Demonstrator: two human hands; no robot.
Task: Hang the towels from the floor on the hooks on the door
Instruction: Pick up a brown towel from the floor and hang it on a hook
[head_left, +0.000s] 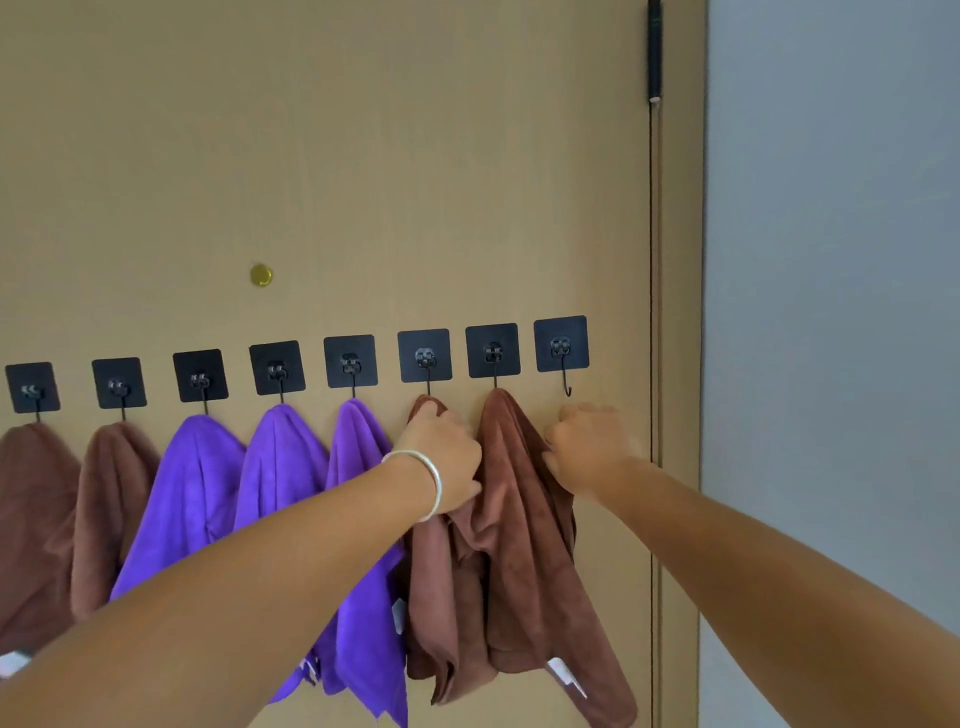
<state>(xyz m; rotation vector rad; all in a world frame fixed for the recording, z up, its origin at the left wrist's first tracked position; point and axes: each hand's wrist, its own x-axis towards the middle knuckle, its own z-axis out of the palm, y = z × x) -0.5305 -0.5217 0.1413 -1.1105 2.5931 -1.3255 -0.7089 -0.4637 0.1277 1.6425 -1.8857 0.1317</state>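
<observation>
A row of black adhesive hooks runs across the tan door (363, 156). Brown towels hang at the far left (31, 519) and beside it (109, 499); three purple towels (197, 499) fill the middle hooks. Two more brown towels hang right of them, one (431, 597) partly behind my left hand, the other (519, 519) between my hands. My left hand (441, 452) grips the left brown towel just under its hook. My right hand (587, 447) holds the right edge of the other brown towel. The rightmost hook (566, 387) is bare.
A brass peephole (261, 275) sits above the hooks. The door's right edge and frame (675, 312) stand close to my right hand, with a grey wall (831, 312) beyond. A black door closer part (654, 52) hangs at the top right.
</observation>
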